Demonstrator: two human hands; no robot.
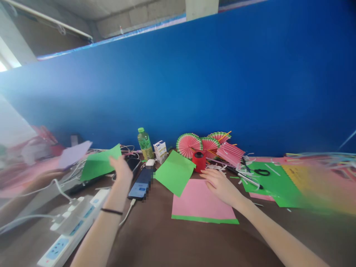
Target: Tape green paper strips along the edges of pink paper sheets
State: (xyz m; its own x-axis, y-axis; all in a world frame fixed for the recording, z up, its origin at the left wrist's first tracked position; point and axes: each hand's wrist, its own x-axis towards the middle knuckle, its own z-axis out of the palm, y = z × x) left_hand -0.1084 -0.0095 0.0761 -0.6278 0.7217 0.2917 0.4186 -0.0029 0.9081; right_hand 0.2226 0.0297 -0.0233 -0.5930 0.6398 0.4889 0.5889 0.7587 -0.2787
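Note:
My left hand [121, 171] is raised at the left, closed on the edge of a green paper sheet [100, 163]. My right hand [219, 184] lies palm down with its fingers spread, over the upper right part of a pink sheet [201, 202] that has a green strip along its near edge. Another green sheet [175, 172] lies tilted, overlapping the pink sheet's upper left corner. Just beyond my right fingertips stands a red round object [199, 162] with a dark top.
Folded watermelon-patterned paper fans [189, 145], a green bottle [145, 144], a small box [160, 151] and black scissors [261, 172] lie at the back. A phone [140, 183] and power strip [72, 233] are left. Another person's arm [30, 191] reaches in holding purple paper [74, 154].

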